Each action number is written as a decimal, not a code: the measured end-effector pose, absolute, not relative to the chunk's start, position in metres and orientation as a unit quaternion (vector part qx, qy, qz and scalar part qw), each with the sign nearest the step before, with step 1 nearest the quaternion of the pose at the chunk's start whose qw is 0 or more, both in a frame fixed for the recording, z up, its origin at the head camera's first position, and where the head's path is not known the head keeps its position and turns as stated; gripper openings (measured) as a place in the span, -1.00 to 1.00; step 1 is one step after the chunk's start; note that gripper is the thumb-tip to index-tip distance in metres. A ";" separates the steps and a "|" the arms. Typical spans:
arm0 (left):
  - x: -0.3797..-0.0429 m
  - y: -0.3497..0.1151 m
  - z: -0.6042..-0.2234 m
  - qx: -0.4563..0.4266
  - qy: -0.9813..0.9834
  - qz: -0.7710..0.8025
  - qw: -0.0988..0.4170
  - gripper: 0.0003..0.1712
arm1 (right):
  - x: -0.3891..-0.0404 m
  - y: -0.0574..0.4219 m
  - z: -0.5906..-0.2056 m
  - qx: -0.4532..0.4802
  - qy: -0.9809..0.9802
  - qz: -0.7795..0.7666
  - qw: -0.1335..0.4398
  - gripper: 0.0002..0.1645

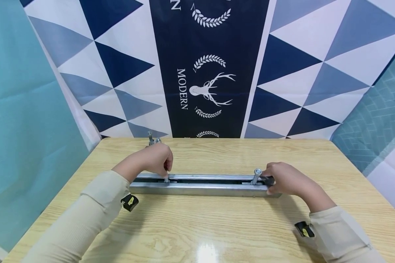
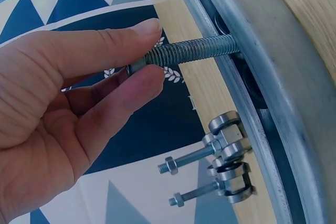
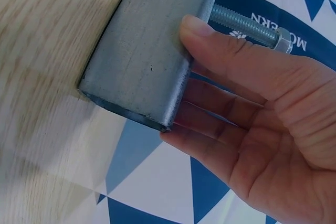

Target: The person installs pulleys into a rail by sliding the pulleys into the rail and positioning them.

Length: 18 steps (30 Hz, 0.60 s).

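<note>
The left hand (image 1: 154,159) pinches a threaded bolt (image 2: 197,50) standing up from a slotted metal rail (image 1: 214,189) on a wood-grain table (image 1: 204,219) as the right hand (image 1: 288,179) grips the rail's end, where firm bracing and an upright bolt should help prevent binding.

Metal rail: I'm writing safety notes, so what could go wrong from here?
The left hand pinches the bolt near its top, so its grip might slip. Beyond that hand, the roller pieces could get knocked over. If the right hand loosened on the end of the metal rail, the rail might shift.
</note>
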State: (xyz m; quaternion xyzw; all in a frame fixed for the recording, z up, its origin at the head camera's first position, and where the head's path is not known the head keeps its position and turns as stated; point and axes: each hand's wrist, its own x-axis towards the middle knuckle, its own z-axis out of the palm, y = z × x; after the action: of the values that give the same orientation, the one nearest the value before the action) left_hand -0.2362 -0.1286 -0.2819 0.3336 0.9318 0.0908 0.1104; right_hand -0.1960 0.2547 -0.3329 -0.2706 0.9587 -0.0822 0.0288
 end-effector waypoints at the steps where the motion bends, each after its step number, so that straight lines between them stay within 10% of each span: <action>1: -0.236 -0.127 -0.281 0.336 0.931 0.092 0.112 -0.84 | -0.196 0.255 -0.333 -0.269 0.959 -0.082 0.030 -0.47; 18: -0.239 -0.112 -0.279 0.349 0.926 0.082 0.120 -0.84 | -0.196 0.254 -0.332 -0.267 0.959 -0.085 0.033 -0.47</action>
State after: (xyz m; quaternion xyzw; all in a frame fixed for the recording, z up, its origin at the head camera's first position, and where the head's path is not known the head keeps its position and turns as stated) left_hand -0.2387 -0.1120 -0.2790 0.3490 0.9257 0.0820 0.1204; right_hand -0.1965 0.2543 -0.3318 -0.2669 0.9594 -0.0853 0.0334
